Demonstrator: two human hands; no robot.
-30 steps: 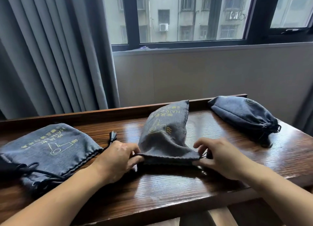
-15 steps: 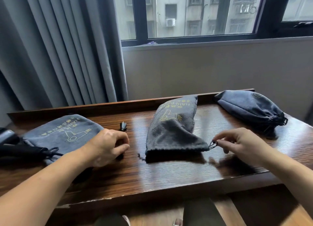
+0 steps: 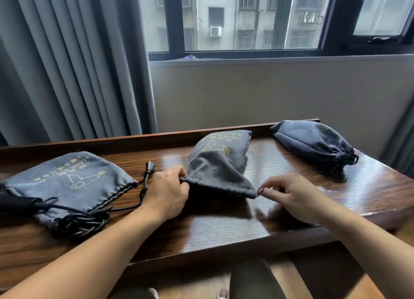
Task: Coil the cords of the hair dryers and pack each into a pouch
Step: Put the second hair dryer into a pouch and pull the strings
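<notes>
A grey drawstring pouch [image 3: 218, 164] with a yellow hair dryer print lies in the middle of the wooden table [image 3: 224, 231], bulging. My left hand [image 3: 167, 190] grips the left end of its mouth. My right hand [image 3: 289, 194] pinches the drawstring loop [image 3: 259, 191] at the right end. At the left lies another printed pouch [image 3: 67, 182] with a black hair dryer handle [image 3: 15, 203] beside it and its black cord [image 3: 85, 220] coiled in front. The cord's plug [image 3: 149, 166] lies between the two pouches. A third pouch [image 3: 313, 142], drawn tight, sits at the back right.
A raised wooden lip [image 3: 134, 139] runs along the table's far edge. Behind it are a grey curtain [image 3: 67, 63] at the left, a plain wall and a window [image 3: 246, 18]. The table's front edge is near my arms, with the floor below.
My left hand has come back to the left end of the middle pouch's mouth and grips it. My right hand still pinches the drawstring loop. The camera has tilted slightly.
</notes>
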